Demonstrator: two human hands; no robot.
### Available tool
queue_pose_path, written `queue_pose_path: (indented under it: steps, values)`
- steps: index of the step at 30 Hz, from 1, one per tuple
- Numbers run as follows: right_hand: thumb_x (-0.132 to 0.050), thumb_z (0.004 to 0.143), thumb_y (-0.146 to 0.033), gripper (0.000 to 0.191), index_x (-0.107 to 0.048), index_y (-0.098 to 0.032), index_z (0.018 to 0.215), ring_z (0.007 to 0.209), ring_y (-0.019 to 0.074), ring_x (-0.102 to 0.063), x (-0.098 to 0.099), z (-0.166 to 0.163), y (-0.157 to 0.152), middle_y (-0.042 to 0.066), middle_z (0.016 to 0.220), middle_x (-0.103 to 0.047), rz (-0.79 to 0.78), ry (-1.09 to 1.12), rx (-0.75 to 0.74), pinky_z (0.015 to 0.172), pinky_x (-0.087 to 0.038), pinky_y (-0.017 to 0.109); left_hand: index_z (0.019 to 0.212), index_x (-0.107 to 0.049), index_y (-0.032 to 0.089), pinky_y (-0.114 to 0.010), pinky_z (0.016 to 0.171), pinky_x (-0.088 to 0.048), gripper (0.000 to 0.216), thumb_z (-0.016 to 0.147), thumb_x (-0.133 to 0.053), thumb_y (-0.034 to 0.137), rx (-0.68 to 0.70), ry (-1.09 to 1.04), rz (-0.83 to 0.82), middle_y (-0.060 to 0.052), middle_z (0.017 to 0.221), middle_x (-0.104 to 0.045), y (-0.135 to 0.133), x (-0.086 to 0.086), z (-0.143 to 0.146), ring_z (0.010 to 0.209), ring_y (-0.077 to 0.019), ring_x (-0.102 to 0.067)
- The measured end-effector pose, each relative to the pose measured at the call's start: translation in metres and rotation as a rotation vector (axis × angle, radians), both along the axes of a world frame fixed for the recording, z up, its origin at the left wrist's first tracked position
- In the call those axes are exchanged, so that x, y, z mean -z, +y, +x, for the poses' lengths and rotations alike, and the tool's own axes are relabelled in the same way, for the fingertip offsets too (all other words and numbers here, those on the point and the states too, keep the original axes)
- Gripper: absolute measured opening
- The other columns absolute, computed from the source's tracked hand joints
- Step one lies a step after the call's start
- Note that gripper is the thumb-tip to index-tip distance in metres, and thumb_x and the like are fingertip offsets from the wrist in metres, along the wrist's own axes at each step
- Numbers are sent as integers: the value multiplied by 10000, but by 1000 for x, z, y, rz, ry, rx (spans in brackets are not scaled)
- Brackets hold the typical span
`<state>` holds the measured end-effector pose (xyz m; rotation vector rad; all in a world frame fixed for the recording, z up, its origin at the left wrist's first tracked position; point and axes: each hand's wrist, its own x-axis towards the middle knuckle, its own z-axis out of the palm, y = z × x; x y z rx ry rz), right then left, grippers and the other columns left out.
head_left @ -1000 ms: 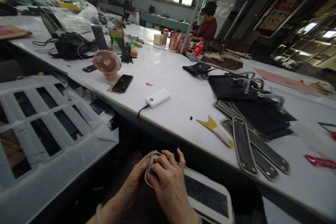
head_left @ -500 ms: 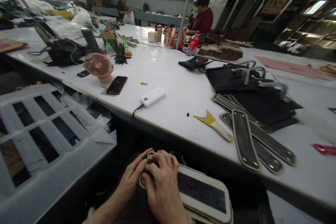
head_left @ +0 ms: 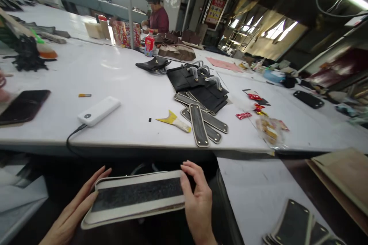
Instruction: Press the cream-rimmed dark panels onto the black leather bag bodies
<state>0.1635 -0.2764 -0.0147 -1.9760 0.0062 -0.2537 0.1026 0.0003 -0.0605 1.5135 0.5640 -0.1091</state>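
Note:
A long panel with rounded corners, a pale border and a dark middle strip (head_left: 138, 195), lies over my lap below the table edge; a second layer shows under its near side. My left hand (head_left: 77, 203) grips its left end, thumb on top and fingers along the far side. At the right end my right hand (head_left: 197, 195) holds it between thumb and fingers. Beyond the table edge lie several dark strips with pale edges and brass studs (head_left: 198, 124), beside a yellow notched scraper (head_left: 174, 121).
On the white table (head_left: 129, 138) are a white power bank (head_left: 99, 111) with a cable, a phone (head_left: 24, 105) and black bags (head_left: 198, 86). More studded panels (head_left: 293, 222) are stacked at lower right. A person (head_left: 156, 17) sits across the table.
My view has swung to the right. My hands, close together at the panel's left end before, are now apart, one at each end, and the panel lies more level across.

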Motion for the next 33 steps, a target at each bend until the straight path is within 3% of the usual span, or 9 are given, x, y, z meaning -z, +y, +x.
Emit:
queue_pose_path:
  steps: [5,10,14,16,19,22,24,28,33]
  values:
    - [-569,858,-503,369,-680,-189,1015,1008,271,-606,37,-9,-28,107,1091,-664,161,252,152,906,-475,385,1419,-386,391,-432,1132,-296,589,869,-456,590,-17,31,-59,56,1481,-443,-6,-5,0,1359,-311,-391]
    - [-591,838,-577,453,-690,-190,1050,1001,272,-619,42,-17,-17,90,1083,-692,372,383,99,851,-495,335,1392,-438,400,-418,1171,-197,580,844,-532,564,88,-81,36,57,1483,-440,9,5,2,1382,-294,-355]
    - [-541,865,-617,517,-698,-176,1085,994,268,-625,41,-16,-12,77,1052,-706,619,475,86,886,-483,358,1428,-374,429,-470,1183,-113,662,817,-617,505,378,-179,313,63,1529,-353,30,8,16,1418,-296,-279]
    - [-545,854,-640,548,-708,-166,1076,987,274,-629,46,-15,-11,77,1023,-714,718,516,101,909,-473,381,1451,-335,414,-517,1178,-40,737,792,-659,484,490,-304,562,41,1541,-322,28,-2,27,1428,-317,-243]
    - [-560,848,-638,544,-718,-158,1049,995,266,-632,54,-15,-8,71,993,-722,844,573,61,926,-463,378,1447,-351,395,-549,1163,39,777,761,-702,495,617,-534,848,3,1535,-334,2,-27,44,1419,-346,-256]
    - [-542,832,-679,594,-719,-151,1039,963,267,-648,59,-16,-3,75,916,-732,997,680,5,877,-491,381,1454,-312,410,-542,1162,62,769,790,-693,482,965,-623,783,-2,1537,-324,-43,-50,61,1414,-328,-279]
    - [-545,804,-713,624,-719,-159,1033,948,273,-655,59,-17,-1,78,887,-734,1060,702,4,854,-503,389,1465,-280,398,-551,1162,53,781,803,-693,444,1122,-618,689,-9,1543,-310,-71,-58,71,1421,-324,-264]
    - [-502,857,-674,583,-667,-206,1164,1062,263,-616,54,-23,-4,79,1118,-692,1047,540,-75,943,-464,403,1461,-296,380,-548,1174,-45,746,823,-681,348,1180,-575,617,-27,1535,-330,-101,-57,80,1416,-316,-279]
    - [-514,929,-499,448,-613,-211,1258,1182,261,-542,50,-32,-13,81,1256,-626,830,384,-127,1078,-347,431,1458,-261,423,-527,1175,-150,752,830,-670,368,1199,-583,604,16,1553,-264,-95,-49,75,1417,-312,-280]
